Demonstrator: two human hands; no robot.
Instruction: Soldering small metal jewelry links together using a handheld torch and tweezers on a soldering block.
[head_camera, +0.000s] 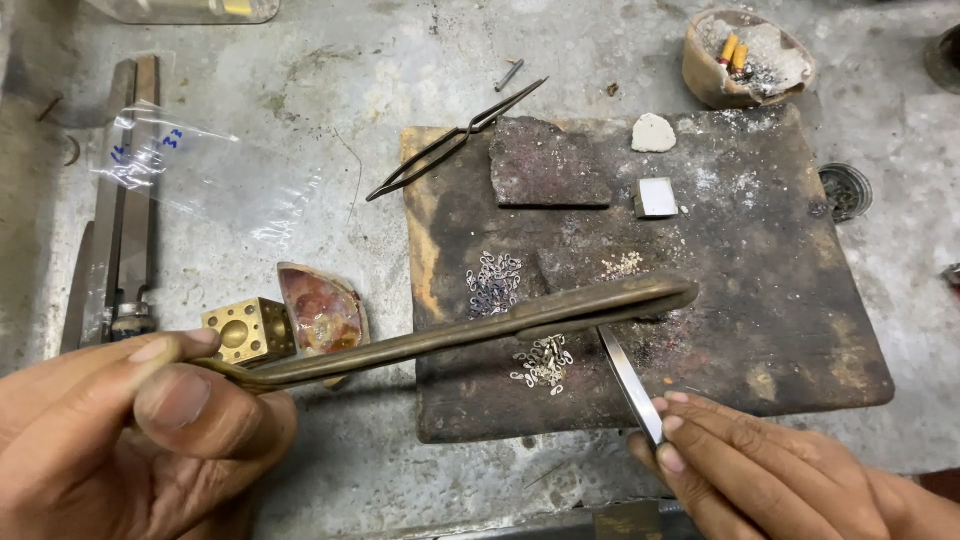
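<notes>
One brass pipe, gripped in the left hand, curved end over the charred board. One steel tweezers, pinched by the right hand, tip near two heaps of small silver links. One black tweezers far left; one brass cube; one ash bowl.

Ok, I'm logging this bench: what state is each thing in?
Left hand: closed on long brass tube.
Right hand: pinching steel tweezers.
Black tweezers: lying loose, tips apart.
Small silver links: heaped on charred board.
Clay bowl: holds ash and butts.
Plastic bag: lying flat.
</notes>
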